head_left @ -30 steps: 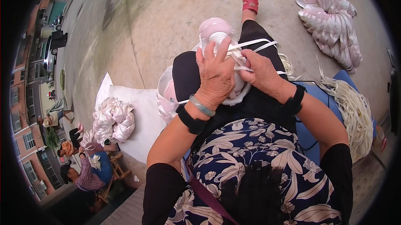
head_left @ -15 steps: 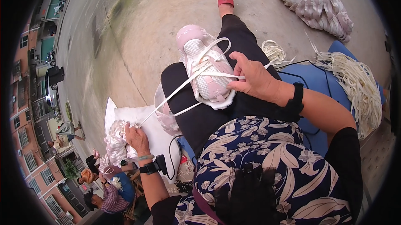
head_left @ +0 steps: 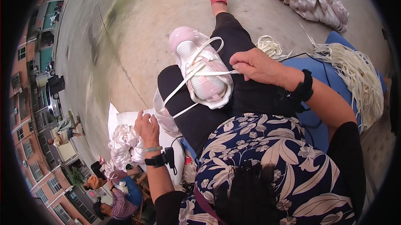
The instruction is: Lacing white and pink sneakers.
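A pink and white sneaker point(head_left: 207, 87) lies across my dark-trousered thighs, its toe toward me. White shoelace point(head_left: 180, 86) threads its front, with a loose loop standing above the tongue. Right of the shoe, my right hand point(head_left: 260, 67) pinches one stretch of the lace between thumb and fingers, drawn out fairly straight. My left hand point(head_left: 147, 131) is low on the left, beside my knee, with bent fingers at the other stretch of lace, which hangs slack. The exact grip of its fingertips is small and hard to see.
A bundle of pale laces point(head_left: 355, 76) drapes over a blue surface point(head_left: 311, 68) at my right; a smaller lace coil point(head_left: 269, 46) is near my leg. Pink-white shoe pieces point(head_left: 125, 143) are piled at my left, others point(head_left: 311, 1) at the far right. Other people sit at lower left.
My left hand has come up and right, nearer the shoe, and its lace has gone from taut to slack. My right hand has shifted slightly, still pinching lace.
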Demonstrator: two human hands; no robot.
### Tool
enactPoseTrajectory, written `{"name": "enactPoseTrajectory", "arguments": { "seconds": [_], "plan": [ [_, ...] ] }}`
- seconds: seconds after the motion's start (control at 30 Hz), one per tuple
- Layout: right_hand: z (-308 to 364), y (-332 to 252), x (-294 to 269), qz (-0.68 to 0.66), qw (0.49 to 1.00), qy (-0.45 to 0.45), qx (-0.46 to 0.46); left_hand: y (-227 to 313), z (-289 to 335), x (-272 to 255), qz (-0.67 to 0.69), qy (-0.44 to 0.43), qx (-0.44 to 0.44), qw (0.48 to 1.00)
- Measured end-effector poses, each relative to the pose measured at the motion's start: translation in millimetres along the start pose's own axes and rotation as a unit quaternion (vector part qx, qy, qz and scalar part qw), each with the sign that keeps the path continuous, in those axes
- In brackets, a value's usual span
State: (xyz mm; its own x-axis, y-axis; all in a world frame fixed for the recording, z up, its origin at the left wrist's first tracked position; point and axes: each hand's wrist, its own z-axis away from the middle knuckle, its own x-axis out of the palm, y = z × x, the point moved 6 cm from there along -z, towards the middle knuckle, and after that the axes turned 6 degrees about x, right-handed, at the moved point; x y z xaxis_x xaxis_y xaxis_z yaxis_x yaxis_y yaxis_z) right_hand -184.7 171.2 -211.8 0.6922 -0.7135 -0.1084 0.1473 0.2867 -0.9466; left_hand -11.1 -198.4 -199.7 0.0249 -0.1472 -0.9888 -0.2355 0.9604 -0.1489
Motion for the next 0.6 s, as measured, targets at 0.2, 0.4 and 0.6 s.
{"name": "enactPoseTrajectory", "arguments": {
  "seconds": [0.2,0.4,0.6],
  "plan": [
    [-3,-16,6,0.264,0.957,0.042,-0.114,90,-30,-40,0.236,0.108,0.147,0.954],
    [-2,-16,14,0.376,0.909,0.073,-0.164,150,-49,-50,0.214,0.100,0.233,0.943],
    [-2,-18,17,0.375,0.912,0.070,-0.152,150,-51,-52,0.251,0.118,0.215,0.936]
  ]
}}
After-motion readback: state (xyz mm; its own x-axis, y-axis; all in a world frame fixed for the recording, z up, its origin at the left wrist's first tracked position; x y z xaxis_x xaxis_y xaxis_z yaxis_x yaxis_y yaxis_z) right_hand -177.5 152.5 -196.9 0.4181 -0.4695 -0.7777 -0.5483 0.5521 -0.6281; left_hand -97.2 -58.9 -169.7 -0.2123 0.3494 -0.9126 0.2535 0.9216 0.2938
